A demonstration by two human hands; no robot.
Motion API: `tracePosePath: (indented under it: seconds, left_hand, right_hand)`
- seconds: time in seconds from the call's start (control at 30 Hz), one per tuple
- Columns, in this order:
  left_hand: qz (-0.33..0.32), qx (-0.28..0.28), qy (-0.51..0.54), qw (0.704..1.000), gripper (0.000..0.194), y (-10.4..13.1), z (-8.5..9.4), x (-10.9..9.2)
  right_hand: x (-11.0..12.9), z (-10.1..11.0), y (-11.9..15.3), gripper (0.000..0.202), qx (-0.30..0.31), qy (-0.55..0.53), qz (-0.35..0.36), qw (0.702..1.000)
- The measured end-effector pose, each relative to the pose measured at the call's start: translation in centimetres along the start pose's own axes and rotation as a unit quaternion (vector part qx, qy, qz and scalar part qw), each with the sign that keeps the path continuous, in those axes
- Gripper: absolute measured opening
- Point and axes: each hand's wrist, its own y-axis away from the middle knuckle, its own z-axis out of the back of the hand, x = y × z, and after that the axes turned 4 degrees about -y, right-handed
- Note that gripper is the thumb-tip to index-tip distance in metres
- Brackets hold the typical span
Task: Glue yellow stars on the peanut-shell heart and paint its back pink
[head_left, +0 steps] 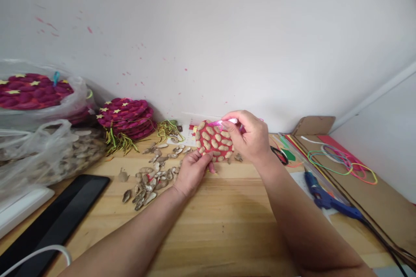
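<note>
My left hand point(194, 169) pinches the lower edge of a red disc point(204, 133) between thumb and fingers. Rows of pale tan peanut shells point(214, 143) cover the disc's face, which is tilted toward me. In my right hand point(250, 134) is a thin white pen-like tool point(232, 120) with a bright pink end. That end meets the top edge of the disc; whether it is a brush or a marker I cannot tell. Loose peanut shells point(152, 184) lie scattered on the wooden table to the left of my left hand.
A stack of magenta discs with yellow stars point(126, 117) stands by the wall. Plastic bags point(48, 147) with more discs and shells sit left, behind a black tablet-like slab point(55, 225). Rightward lie a blue glue gun point(328, 199), coloured cords point(344, 164) and cardboard point(383, 207).
</note>
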Motion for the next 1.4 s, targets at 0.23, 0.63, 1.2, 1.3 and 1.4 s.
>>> tracePosePath:
  seconds: [0.23, 0.63, 1.2, 1.3, 1.4]
  left_hand:
    - [-0.003, -0.004, -0.011, 1.000, 0.040, 0.2, -0.2, -0.4]
    - [-0.004, -0.005, -0.001, 1.000, 0.040, -0.1, 0.1, 0.0]
    - [0.015, -0.012, 0.049, 0.999, 0.034, -0.4, 0.4, 0.7]
    - [0.019, -0.008, 0.054, 0.998, 0.034, -0.3, 0.3, 0.5]
    - [0.020, 0.002, 0.054, 0.998, 0.034, -0.3, 0.2, 0.4]
  right_hand:
    - [0.0, 0.0, 0.0, 0.008, 0.008, 0.013, 0.015, 1.000]
    - [-0.1, 0.0, 0.0, 0.007, 0.014, 0.027, 0.036, 0.999]
    - [-0.5, 0.8, -0.1, 0.007, 0.012, 0.027, 0.017, 0.999]
    - [-0.4, 0.8, -0.2, 0.007, 0.003, 0.016, 0.000, 1.000]
    - [-0.3, 0.7, -0.1, 0.007, 0.007, 0.000, -0.013, 1.000]
